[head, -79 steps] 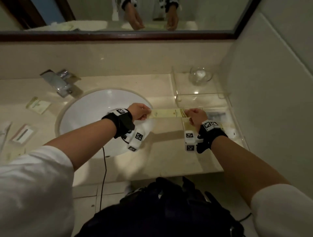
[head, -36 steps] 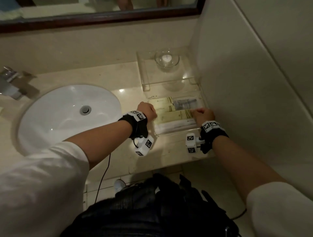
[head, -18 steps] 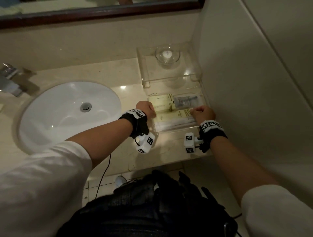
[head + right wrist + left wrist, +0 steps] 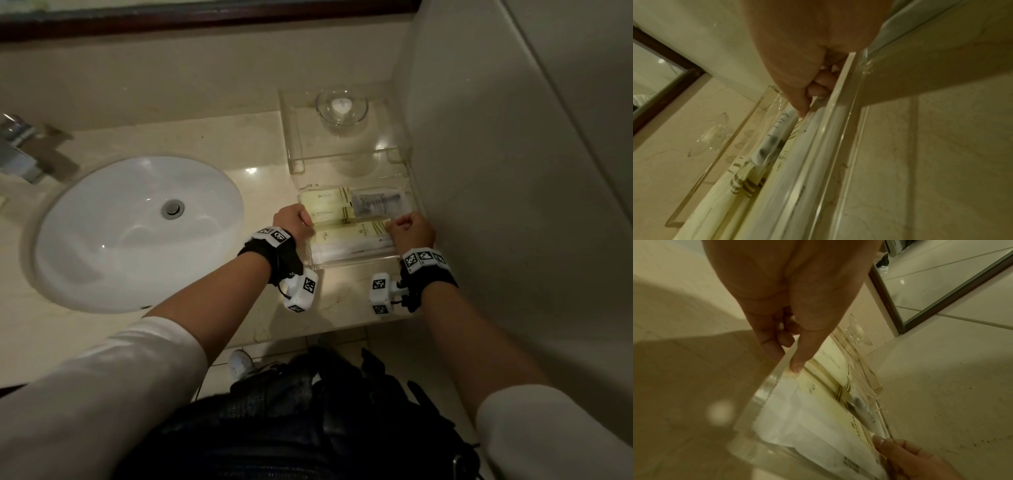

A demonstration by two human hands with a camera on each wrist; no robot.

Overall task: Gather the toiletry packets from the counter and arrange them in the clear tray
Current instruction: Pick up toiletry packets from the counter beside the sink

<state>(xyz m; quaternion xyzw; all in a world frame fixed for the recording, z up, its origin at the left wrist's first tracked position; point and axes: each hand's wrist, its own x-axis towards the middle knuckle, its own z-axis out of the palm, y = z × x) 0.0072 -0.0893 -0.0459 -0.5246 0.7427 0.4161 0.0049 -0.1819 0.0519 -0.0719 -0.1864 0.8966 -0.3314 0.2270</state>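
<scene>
The clear tray stands on the counter's right end, by the wall. Inside lie a long cream packet, a second cream packet, a clear packet with a dark item and a white packet along the front. My left hand pinches the tray's left wall, thumb inside and fingers outside. At the opposite end my right hand grips the right wall, its thumb down on the packets.
A white sink and chrome faucet fill the left. A glass bowl sits on a raised clear stand just behind the tray. The side wall is close on the right. A black bag hangs below the counter edge.
Both hands carried the long cream packet from over the counter into the tray. Since half a second ago they stay at the tray's two ends, almost still.
</scene>
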